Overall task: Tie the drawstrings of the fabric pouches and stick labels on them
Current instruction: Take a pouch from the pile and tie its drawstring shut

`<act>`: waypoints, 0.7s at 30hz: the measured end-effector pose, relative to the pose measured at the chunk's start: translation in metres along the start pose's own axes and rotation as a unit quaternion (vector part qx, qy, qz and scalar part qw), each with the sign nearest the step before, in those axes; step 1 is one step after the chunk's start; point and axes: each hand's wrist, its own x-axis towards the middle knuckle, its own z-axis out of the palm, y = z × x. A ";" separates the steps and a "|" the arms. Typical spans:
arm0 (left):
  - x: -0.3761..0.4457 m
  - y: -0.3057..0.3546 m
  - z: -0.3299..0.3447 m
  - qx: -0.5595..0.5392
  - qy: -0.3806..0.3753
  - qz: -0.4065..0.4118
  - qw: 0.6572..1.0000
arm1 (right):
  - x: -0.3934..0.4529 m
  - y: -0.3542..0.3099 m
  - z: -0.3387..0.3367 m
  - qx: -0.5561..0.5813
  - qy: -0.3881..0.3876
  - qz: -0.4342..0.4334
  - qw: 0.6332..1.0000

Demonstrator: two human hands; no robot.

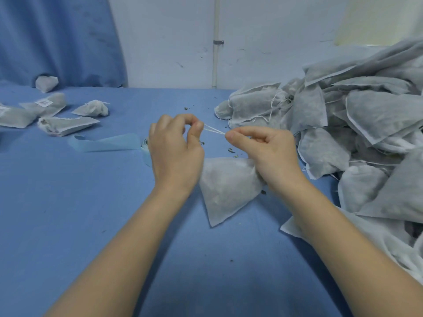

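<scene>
A filled white fabric pouch [225,187] lies on the blue table [68,213] between my wrists. Its thin white drawstring [214,129] runs taut between my hands above it. My left hand [175,145] pinches one end between thumb and forefinger. My right hand [263,148] pinches the other end, with its heel over the pouch's gathered neck. A blue strip of label backing [107,143] lies left of my left hand.
A large heap of pouches with loose strings [343,133] fills the right side. Several tied pouches, some bearing white labels [43,102], lie at the far left. Dried herb crumbs [231,151] dot the table. A blue curtain [59,37] and a white wall stand behind.
</scene>
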 end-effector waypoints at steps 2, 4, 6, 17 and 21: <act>-0.003 0.002 0.002 -0.073 -0.041 -0.051 0.995 | 0.000 0.000 0.000 0.029 0.039 0.016 0.999; -0.006 0.005 0.003 -0.195 -0.129 -0.171 0.957 | 0.003 0.000 0.000 0.094 0.095 0.050 0.990; -0.005 0.008 0.004 -0.317 -0.264 -0.285 0.865 | 0.005 0.001 0.003 0.159 0.151 0.083 0.972; -0.007 0.005 0.009 -0.423 -0.235 -0.439 0.757 | -0.003 0.002 0.004 0.126 -0.054 0.052 0.989; -0.002 0.002 0.004 -0.468 -0.228 -0.461 0.719 | -0.004 0.007 0.003 0.030 -0.040 -0.005 0.999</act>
